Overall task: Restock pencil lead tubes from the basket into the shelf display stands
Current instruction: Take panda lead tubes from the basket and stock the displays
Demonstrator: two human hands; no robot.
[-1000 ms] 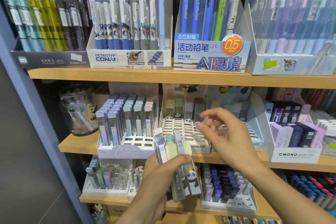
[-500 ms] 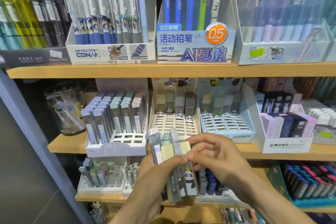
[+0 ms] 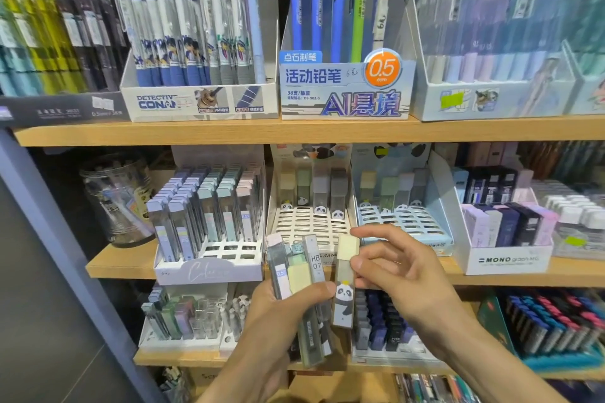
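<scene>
At the lower centre of the frame, the left hand grasps a bundle of lead tubes. Just to the right, the right hand pinches one panda tube, upright, below the white stand in the middle of the frame.

Stationery shop: stocked pencil displays

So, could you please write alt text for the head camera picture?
The right hand pinches a yellow-capped panda lead tube, just apart from the bunch of tubes gripped by the left hand. Behind, shelves hold pencils and two mostly empty panda stands.
</scene>
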